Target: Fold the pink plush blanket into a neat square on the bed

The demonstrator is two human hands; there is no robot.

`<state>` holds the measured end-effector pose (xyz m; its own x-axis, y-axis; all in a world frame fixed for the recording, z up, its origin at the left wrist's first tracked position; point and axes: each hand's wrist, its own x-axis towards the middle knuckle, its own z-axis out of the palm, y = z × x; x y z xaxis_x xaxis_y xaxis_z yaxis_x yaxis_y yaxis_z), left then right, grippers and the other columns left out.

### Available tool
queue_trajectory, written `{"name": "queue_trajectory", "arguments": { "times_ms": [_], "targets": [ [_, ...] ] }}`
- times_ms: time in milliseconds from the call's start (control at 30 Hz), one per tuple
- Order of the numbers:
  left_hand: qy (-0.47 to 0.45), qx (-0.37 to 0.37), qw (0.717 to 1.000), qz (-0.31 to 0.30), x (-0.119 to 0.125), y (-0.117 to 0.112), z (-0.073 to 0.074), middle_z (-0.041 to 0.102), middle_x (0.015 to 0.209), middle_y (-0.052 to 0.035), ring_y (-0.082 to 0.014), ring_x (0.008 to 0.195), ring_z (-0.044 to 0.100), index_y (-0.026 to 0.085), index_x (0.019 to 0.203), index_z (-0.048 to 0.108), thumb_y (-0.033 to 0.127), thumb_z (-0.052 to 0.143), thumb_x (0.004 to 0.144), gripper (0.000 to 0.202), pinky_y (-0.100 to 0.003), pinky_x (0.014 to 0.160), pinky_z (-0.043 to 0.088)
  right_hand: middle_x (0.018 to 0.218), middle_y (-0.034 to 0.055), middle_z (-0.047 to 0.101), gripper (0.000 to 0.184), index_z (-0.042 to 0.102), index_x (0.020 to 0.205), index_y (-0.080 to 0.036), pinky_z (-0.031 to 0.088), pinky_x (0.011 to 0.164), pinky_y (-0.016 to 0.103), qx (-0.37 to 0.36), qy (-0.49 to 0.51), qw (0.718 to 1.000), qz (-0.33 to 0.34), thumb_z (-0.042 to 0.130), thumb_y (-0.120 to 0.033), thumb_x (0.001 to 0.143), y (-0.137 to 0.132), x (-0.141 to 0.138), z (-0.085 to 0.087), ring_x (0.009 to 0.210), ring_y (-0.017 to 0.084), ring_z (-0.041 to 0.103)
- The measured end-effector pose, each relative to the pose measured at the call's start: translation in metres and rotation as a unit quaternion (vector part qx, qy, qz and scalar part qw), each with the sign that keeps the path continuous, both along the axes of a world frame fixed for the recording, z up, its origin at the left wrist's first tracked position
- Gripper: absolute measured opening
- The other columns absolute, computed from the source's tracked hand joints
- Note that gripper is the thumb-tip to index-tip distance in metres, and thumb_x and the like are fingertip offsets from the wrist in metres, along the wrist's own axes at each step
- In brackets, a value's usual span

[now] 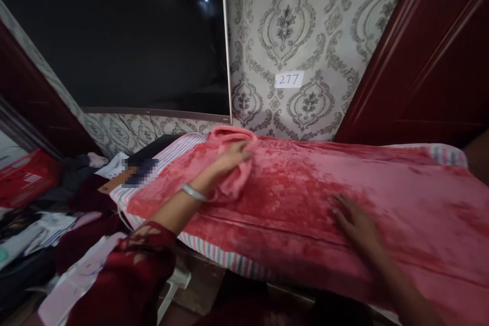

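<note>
L hand (230, 158) is touching bunched pink plush cloth (236, 181), grip blurred, can't tell; R hand (354, 220) is resting on red-pink plush blanket (284, 191), fingers loose, nothing grasped.

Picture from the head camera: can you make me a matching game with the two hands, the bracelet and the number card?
Column one
1. left hand
2. bracelet
3. right hand
4. number card

Column two
A. on the patterned wallpaper
B. at the flatter, spread-out part of the pink-red cloth
C. silver-coloured
D. at the raised, bunched-up pink fabric

Right pairs: 1-D, 2-C, 3-B, 4-A
</note>
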<state>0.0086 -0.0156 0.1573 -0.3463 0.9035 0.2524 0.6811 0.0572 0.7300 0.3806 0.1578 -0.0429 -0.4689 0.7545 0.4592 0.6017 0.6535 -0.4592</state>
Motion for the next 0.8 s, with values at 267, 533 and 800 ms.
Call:
{"name": "queue_trajectory", "arguments": {
  "times_ms": [267, 533, 800],
  "targets": [
    [0.075, 0.058, 0.989, -0.115, 0.056, 0.001, -0.093, 0.076, 0.108, -0.0077, -0.0215, 0.098, 0.068, 0.018, 0.113, 0.073, 0.015, 0.058, 0.088, 0.030, -0.038, 0.095, 0.056, 0.128, 0.0104, 0.073, 0.050, 0.077, 0.119, -0.023, 0.053, 0.106, 0.050, -0.101, 0.133, 0.984, 0.058, 0.056, -0.053, 0.084, -0.021, -0.038, 0.018, 0.119, 0.031, 0.069],
    [0.252, 0.133, 0.958, -0.022, 0.065, -0.104, -0.135, 0.070, 0.127, -0.0128, -0.0278, 0.120, 0.064, 0.020, 0.134, 0.063, 0.031, 0.059, 0.096, 0.039, -0.048, 0.104, 0.053, 0.109, 0.0084, 0.079, 0.035, 0.078, 0.105, -0.021, 0.058, 0.093, 0.042, -0.240, 0.200, 0.940, 0.134, 0.068, -0.038, 0.077, 0.010, -0.118, 0.054, 0.100, 0.025, 0.073],
    [0.311, 0.121, 0.942, -0.015, 0.092, -0.096, -0.159, 0.069, 0.123, -0.0135, -0.0285, 0.115, 0.063, 0.021, 0.130, 0.065, 0.022, 0.055, 0.097, 0.034, -0.047, 0.097, 0.053, 0.064, -0.0015, 0.065, 0.013, 0.072, 0.090, -0.015, 0.046, 0.052, 0.018, -0.354, 0.186, 0.914, 0.071, 0.064, -0.022, 0.083, 0.033, -0.207, 0.077, 0.053, 0.009, 0.057]
  ]
}}
